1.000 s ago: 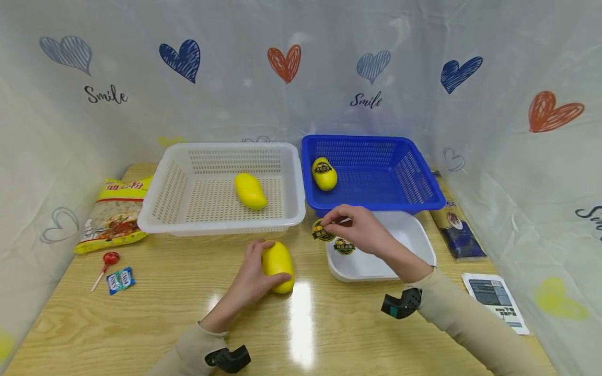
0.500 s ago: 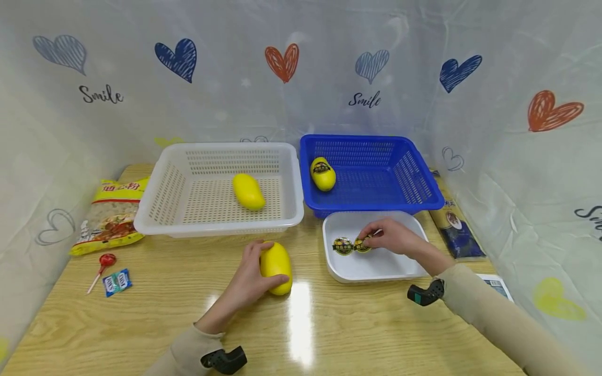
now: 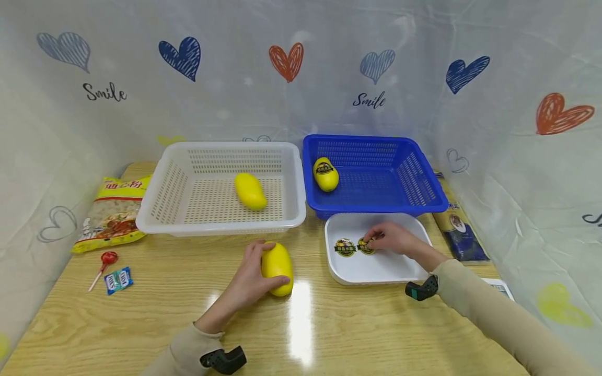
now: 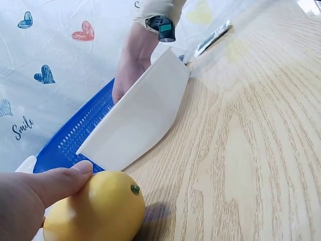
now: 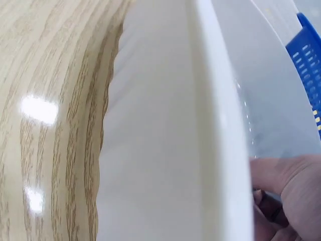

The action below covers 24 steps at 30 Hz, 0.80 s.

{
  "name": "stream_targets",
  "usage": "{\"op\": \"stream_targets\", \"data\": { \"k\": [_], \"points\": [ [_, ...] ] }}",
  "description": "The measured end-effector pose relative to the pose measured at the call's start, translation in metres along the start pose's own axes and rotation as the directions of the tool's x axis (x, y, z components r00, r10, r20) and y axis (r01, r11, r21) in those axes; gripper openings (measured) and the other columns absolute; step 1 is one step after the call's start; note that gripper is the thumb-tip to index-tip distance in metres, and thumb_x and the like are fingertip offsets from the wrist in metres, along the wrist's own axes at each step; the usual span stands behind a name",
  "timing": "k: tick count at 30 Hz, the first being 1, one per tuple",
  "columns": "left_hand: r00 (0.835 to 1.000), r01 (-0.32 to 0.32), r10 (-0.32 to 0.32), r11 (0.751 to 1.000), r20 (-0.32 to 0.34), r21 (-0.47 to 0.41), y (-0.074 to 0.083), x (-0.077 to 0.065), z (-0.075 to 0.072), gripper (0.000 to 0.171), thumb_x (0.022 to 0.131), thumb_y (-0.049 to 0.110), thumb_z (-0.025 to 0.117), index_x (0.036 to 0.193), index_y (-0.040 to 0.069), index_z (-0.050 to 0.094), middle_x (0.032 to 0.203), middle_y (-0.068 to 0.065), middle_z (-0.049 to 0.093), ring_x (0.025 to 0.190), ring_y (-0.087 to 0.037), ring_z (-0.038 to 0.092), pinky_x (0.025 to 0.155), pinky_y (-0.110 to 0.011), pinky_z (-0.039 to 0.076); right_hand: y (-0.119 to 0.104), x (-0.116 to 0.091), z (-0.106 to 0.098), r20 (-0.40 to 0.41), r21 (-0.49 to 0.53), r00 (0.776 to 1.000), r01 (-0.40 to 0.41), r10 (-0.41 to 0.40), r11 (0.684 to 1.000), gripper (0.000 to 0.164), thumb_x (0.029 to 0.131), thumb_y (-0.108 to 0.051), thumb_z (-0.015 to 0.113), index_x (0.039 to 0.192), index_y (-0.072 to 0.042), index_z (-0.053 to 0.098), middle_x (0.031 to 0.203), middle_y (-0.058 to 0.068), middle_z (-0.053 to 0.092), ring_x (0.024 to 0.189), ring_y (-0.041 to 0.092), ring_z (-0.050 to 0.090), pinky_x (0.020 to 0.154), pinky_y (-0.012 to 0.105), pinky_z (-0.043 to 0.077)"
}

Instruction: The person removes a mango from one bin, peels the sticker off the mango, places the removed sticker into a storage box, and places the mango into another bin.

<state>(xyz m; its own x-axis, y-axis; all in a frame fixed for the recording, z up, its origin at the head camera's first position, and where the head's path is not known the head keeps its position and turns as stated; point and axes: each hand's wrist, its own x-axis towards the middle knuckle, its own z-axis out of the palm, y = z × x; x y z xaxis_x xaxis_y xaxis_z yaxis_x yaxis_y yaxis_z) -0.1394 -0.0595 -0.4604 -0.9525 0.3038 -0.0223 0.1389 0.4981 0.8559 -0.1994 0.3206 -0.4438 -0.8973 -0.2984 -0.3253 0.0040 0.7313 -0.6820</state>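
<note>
Working at a pale wood-grain tabletop (image 3: 348, 334), near a white rounded plastic tub (image 3: 371, 268): with left hand (image 3: 249, 274), gripping an oval yellow fruit (image 3: 278, 266) laid on the wood — with right hand (image 3: 391, 238), touching a round black-and-gold sticker (image 3: 362, 247) inside the tub; whether pinching, cannot tell.

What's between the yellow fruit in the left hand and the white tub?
Only a bare strip of wooden tabletop lies between the yellow fruit and the white tub; the head view shows it.
</note>
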Motion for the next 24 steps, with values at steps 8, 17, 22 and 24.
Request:
{"op": "stream_targets", "data": {
  "k": [8, 17, 22, 24],
  "points": [
    [1.0, -0.005, 0.005, 1.0, 0.002, -0.002, -0.001, 0.0, 0.0, 0.08, 0.074, 0.025, 0.086, 0.137, -0.001, 0.046, 0.146, -0.023, 0.03, 0.129, -0.04, 0.04, 0.1, -0.056, 0.04, -0.008, 0.002, 0.006, -0.029, -0.128, 0.999, 0.011, -0.015, 0.992, 0.011, 0.085, -0.007, 0.072, 0.094, -0.001, 0.071, 0.084, 0.004, 0.068, 0.071, 0.012, 0.059, 0.063, 0.029, 0.048],
    [1.0, 0.011, -0.011, 1.0, 0.0, -0.011, -0.002, -0.002, 0.0, 0.081, 0.074, 0.025, 0.086, 0.139, 0.001, 0.045, 0.148, -0.02, 0.029, 0.128, -0.036, 0.041, 0.099, -0.05, 0.041, -0.013, 0.001, 0.006, -0.047, -0.257, 0.997, 0.043, -0.057, 0.965, 0.007, 0.083, -0.011, 0.074, 0.086, -0.006, 0.07, 0.075, -0.002, 0.066, 0.069, 0.01, 0.054, 0.068, 0.03, 0.045],
    [1.0, -0.009, 0.009, 1.0, -0.003, -0.006, -0.004, -0.002, 0.001, 0.08, 0.076, 0.029, 0.085, 0.14, 0.001, 0.045, 0.151, -0.021, 0.028, 0.132, -0.038, 0.038, 0.101, -0.053, 0.04, -0.018, -0.001, 0.003, 0.008, -0.251, 0.998, 0.057, -0.057, 0.966, 0.009, 0.084, -0.007, 0.071, 0.091, -0.002, 0.071, 0.081, 0.001, 0.068, 0.073, 0.011, 0.057, 0.07, 0.031, 0.048],
    [1.0, -0.016, 0.015, 1.0, -0.006, -0.007, -0.004, -0.002, 0.001, 0.079, 0.077, 0.03, 0.085, 0.139, 0.002, 0.046, 0.151, -0.021, 0.028, 0.132, -0.038, 0.038, 0.101, -0.054, 0.039, -0.024, -0.004, 0.001, 0.041, -0.254, 0.996, 0.082, -0.074, 0.964, 0.011, 0.086, -0.007, 0.07, 0.095, -0.002, 0.072, 0.085, 0.002, 0.069, 0.075, 0.011, 0.058, 0.071, 0.03, 0.049]
  ]
}}
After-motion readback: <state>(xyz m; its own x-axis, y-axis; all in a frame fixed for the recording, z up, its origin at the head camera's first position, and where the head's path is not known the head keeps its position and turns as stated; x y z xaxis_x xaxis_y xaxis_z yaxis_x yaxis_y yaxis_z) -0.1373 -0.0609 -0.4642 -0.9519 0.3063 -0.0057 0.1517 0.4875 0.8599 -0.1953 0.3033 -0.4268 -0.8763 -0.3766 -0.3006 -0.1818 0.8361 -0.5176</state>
